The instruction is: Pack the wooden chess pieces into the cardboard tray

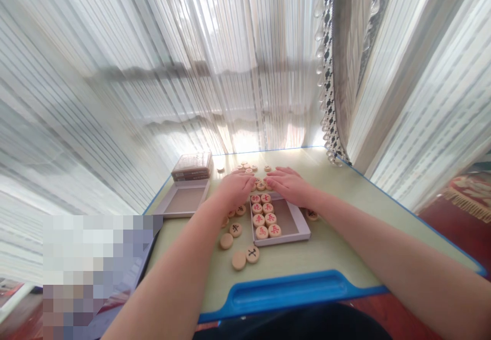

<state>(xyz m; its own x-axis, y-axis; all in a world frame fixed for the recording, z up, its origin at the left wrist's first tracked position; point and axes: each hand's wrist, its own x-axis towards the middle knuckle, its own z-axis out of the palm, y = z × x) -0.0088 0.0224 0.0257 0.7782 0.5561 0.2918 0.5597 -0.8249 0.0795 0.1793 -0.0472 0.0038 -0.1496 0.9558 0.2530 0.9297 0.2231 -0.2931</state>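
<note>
My left hand point(237, 184) and my right hand point(287, 182) reach over the far end of a shallow box point(303, 230), palms down with fingers stretched out. Between their fingertips lie several wooden Chinese chess pieces point(261, 186), which both hands appear to touch. Inside the box, pieces with red characters point(270, 219) stand face up in two columns along the left side; grey bottom shows on the right. Pieces with black marks, such as one near the front point(252, 254), and blank-faced pieces point(238, 261) lie left of the box. Another piece point(312, 214) is partly hidden under my right forearm.
A second shallow box part point(186, 213) rests at the table's left, with a brown box point(192, 166) behind it. More pieces point(245, 166) are scattered beyond my hands. The pale table point(368, 197) has a blue rim and a front groove point(287, 290). Curtains hang behind.
</note>
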